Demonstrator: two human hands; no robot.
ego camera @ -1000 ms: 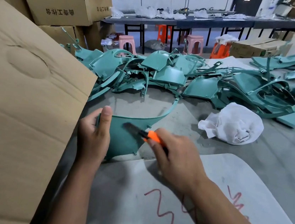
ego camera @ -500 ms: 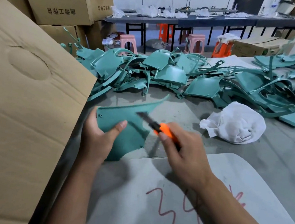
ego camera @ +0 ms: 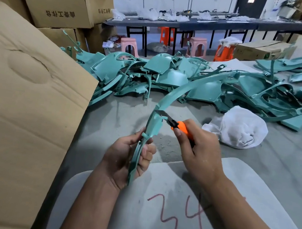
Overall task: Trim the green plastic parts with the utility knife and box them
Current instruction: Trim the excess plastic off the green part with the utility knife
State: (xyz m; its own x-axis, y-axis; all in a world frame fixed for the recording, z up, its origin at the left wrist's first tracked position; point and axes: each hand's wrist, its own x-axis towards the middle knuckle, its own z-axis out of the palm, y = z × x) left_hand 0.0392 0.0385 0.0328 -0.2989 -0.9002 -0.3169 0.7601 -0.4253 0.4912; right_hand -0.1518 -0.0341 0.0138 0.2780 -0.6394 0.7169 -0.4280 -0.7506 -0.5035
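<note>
Left hand [ego camera: 133,158] grips the lower end of the curved green part [ego camera: 151,126], fingers curled right round the narrow strip, holding it up on edge above the desk [ego camera: 282,168]. Right hand [ego camera: 199,150] is wrapped around the orange utility knife [ego camera: 180,126], and the bare blade sits against the part's edge, just above a small tab. The risk looks plain: the blade lies only a little way up the strip from the left thumb and fingers, so if it is drawn downward and skips off the edge or jumps the tab, it probably runs toward those fingers. The part is long and thin, and its far end arcs away unsupported over the heap of untrimmed parts [ego camera: 170,75], so I'd expect it to flex or twist under pressure and let the blade bite too deep. The cardboard box [ego camera: 23,108] waits at the left, flap up.
</note>
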